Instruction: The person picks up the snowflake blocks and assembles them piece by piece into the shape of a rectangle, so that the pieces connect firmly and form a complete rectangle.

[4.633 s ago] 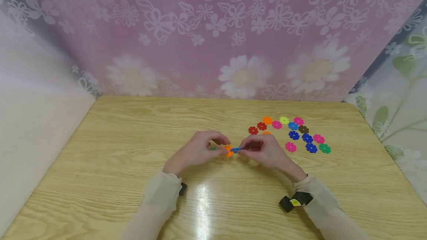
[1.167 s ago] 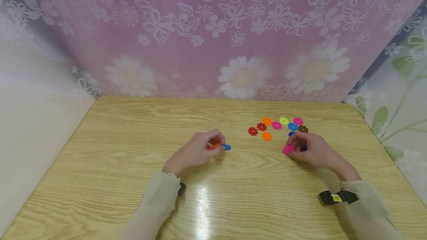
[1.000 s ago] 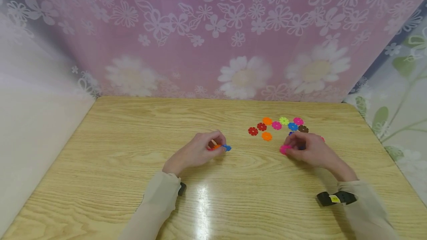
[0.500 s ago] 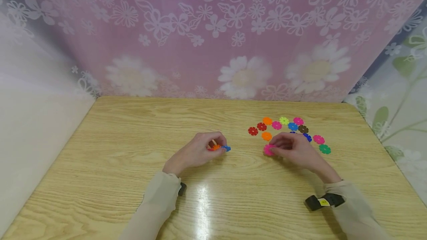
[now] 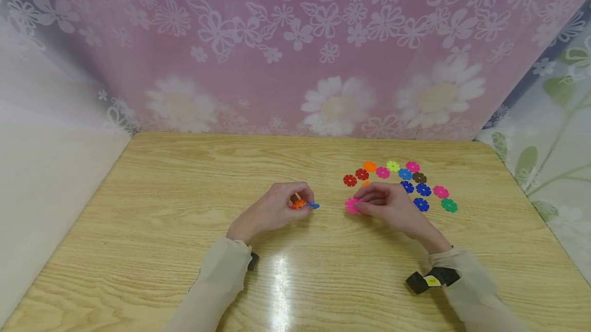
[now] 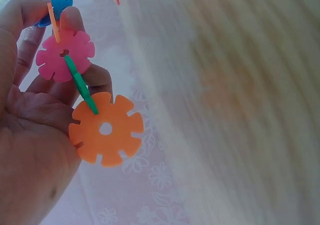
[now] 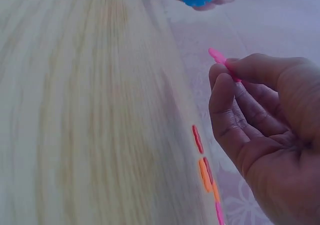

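In my left hand [image 5: 272, 211] is a chain of notched plastic discs slotted together, pinched near its blue end. The left wrist view shows its orange disc [image 6: 120, 142] hanging lowest, then a green disc [image 6: 80, 82] edge-on, a pink disc [image 6: 52, 57], a thin orange disc [image 6: 53, 24] and a blue disc [image 6: 62, 4] by the fingertips. Between thumb and fingertips my right hand [image 5: 392, 211] pinches a loose pink disc [image 5: 352, 206], held above the table and apart from the chain. The blue disc points toward it.
Loose discs lie flat on the wooden table [image 5: 161, 183] behind and right of my right hand, among them a dark red disc [image 5: 350, 180], a brown disc [image 5: 419, 178], a dark blue disc [image 5: 423, 190] and a green disc [image 5: 449, 205]. A flowered curtain [image 5: 258, 80] hangs behind.
At first both hands were together at the blue disc, which now sits on the chain. My right hand then took a pink disc at right and carried it left. My left hand barely moved.
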Available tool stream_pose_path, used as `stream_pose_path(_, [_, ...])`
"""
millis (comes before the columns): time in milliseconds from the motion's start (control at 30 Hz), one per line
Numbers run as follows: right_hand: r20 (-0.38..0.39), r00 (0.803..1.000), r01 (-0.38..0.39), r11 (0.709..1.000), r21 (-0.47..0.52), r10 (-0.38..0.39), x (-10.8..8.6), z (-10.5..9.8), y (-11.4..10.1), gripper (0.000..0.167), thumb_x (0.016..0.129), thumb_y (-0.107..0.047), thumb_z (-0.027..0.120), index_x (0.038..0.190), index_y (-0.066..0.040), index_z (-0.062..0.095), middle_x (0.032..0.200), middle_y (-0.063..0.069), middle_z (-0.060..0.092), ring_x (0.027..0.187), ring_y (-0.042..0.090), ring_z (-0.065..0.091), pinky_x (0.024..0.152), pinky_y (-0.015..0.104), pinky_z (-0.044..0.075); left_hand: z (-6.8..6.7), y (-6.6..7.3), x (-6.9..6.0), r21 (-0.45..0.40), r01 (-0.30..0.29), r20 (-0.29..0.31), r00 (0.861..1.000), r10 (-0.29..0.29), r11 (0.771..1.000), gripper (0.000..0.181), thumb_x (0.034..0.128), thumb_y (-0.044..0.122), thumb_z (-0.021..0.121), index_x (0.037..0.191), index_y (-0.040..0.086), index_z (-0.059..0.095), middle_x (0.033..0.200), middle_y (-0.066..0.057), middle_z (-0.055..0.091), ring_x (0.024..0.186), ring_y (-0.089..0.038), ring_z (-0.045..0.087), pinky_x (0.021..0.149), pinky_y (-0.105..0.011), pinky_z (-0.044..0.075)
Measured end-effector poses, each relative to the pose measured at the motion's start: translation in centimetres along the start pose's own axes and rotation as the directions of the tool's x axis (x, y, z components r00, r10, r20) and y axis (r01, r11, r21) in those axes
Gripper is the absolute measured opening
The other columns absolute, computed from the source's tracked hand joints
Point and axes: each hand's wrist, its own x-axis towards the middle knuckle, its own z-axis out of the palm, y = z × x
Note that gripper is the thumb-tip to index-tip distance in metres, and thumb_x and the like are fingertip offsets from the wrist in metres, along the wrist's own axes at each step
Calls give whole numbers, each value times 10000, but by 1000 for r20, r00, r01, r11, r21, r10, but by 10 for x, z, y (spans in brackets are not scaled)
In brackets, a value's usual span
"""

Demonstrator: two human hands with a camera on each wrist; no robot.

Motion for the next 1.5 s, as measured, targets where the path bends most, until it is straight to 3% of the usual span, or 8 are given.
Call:
stream_pose_path(267, [-1,1000,5,995,95,-5,5,14,-12,251,895,-116,789,1094,15,708,1025,182,745,842,117,743,754,272,615,2,3,1,29,13,-4,1000,-13,999,97,927,121,688,944,208,648,935,76,702,837,-91,620,741,-250,523])
stream_pose_path(600, [31,999,-24,979,201,18,7,25,-23,248,913,-64,753,1113,62,680,1037,111,738,832,195,765,763,340,633,2,8,2,81,-39,-16,999,41,996,84,911,103,685,928,182,662,939,83,698,837,-98,598,780,-255,510])
stream_pose_path(1100, [73,997,-28,970,243,10,10,35,-27,245,918,-19,724,1123,104,670,1002,152,734,807,179,765,763,373,636,7,9,6,129,-107,-40,993,113,986,121,873,73,684,931,178,671,899,50,685,796,-139,588,736,-224,475])
stream_pose_path(1500, [51,998,-55,973,226,44,12,38,-29,251,899,-10,741,1114,108,690,973,179,748,783,166,756,747,337,634,10,8,7,153,-136,-56,988,146,979,114,870,42,672,939,126,707,880,46,713,787,-133,596,750,-215,473])
